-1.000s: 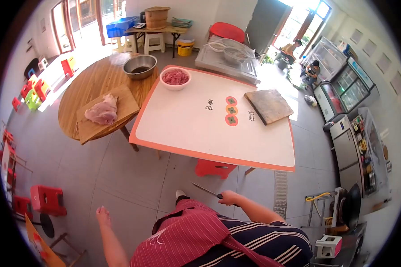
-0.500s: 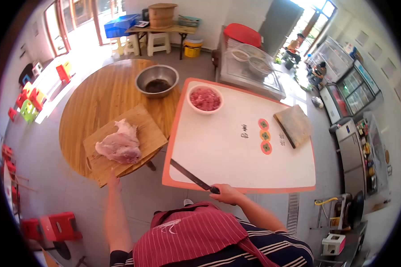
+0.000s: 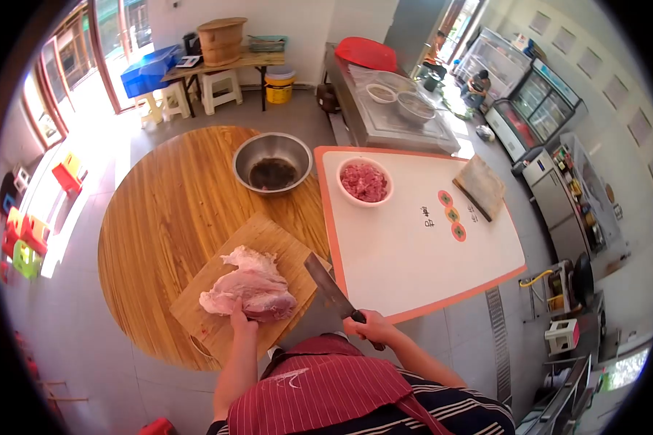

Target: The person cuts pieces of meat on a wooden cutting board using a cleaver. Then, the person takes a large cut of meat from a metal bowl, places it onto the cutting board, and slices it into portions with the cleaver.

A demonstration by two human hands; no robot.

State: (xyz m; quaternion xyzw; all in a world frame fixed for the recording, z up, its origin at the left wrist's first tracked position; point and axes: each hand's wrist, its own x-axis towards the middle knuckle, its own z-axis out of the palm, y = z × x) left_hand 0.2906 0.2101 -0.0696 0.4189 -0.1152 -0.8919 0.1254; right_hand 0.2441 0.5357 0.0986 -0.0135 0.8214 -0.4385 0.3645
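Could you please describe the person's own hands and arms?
The left hand and right hand wear no gloves, and both forearms are bare. The shirt is dark blue with pale stripes; over it, a dark red apron with thin pale stripes.

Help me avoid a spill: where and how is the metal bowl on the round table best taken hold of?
Take the metal bowl by opposite sides of its rim, probably coming from above on the near side: it stands upright with a wide mouth, and its dark contents seem best kept level. The raw meat on the cutting board lies nearer, so stay above it.
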